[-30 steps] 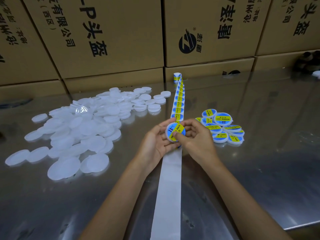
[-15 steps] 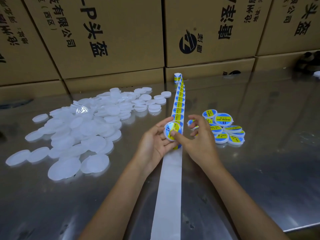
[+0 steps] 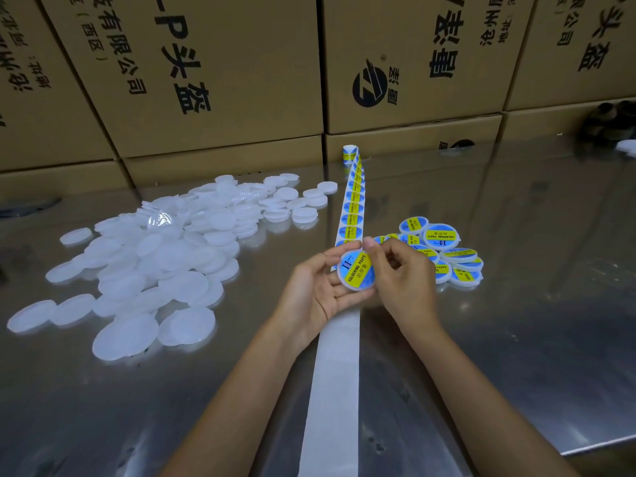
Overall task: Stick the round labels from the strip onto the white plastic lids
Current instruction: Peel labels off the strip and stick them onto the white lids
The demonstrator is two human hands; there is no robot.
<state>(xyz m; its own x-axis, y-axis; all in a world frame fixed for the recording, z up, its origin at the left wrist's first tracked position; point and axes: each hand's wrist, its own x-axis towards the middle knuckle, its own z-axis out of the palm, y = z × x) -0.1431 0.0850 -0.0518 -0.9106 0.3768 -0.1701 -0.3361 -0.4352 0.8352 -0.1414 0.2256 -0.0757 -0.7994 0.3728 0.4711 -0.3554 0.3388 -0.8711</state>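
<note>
A white lid with a blue and yellow round label sits in my left hand, whose fingers curl round its edge. My right hand touches the lid's right rim and top edge with thumb and fingertips. Both hands hover above the label strip, which runs from a small roll at the back towards me. Its near part is bare white backing. A big heap of unlabelled white lids lies on the left. A small pile of labelled lids lies to the right of the strip.
The work surface is a shiny metal table with its front edge at the lower right. Stacked cardboard boxes form a wall along the back. A dark object sits at the far right rear.
The labelled lid has turned in my hands so the label now faces me squarely. My right fingers shifted from the lid's face to its right rim.
</note>
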